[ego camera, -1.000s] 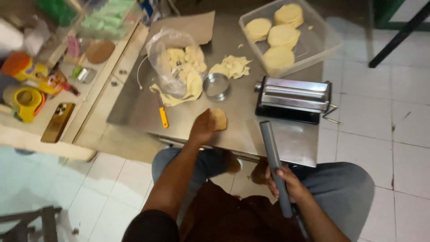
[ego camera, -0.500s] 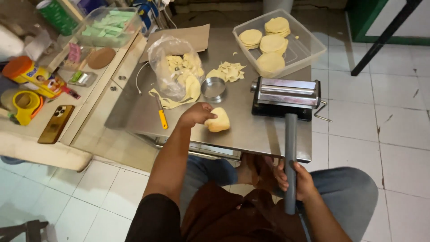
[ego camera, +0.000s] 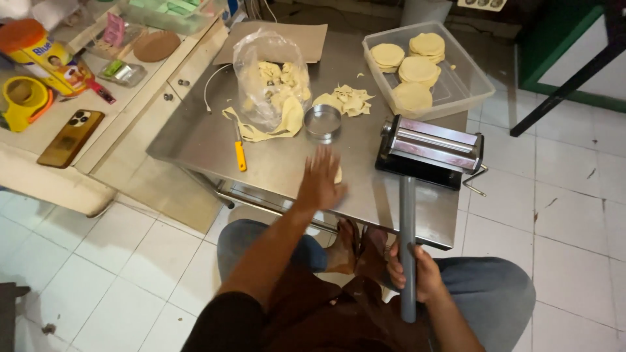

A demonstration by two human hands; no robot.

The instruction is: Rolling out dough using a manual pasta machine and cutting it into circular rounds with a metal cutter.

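Note:
My left hand point(ego camera: 321, 180) lies flat with fingers spread on a piece of pale dough point(ego camera: 338, 175) on the low steel table point(ego camera: 195, 140); only the dough's edge shows beside the palm. My right hand point(ego camera: 415, 272) is over my lap, closed around a grey pipe-like rolling pin point(ego camera: 407, 221) that stands upright against the table's front edge. Just beyond the pin sits a metal pasta roller machine point(ego camera: 430, 151) with a crank at its right side. A round metal cutter ring point(ego camera: 323, 122) rests ahead of my left hand.
A clear plastic bag of dough scraps point(ego camera: 270, 81), loose dough trimmings point(ego camera: 345, 99) and a yellow-handled knife point(ego camera: 240, 154) lie on the table. A clear tub point(ego camera: 456, 91) holds several flat dough rounds. A phone point(ego camera: 70, 137) and containers sit on the left counter. White tiled floor surrounds.
My left hand has opened and pressed down flat on the dough, which showed as a lump before. The rolling pin has stayed upright in my right hand.

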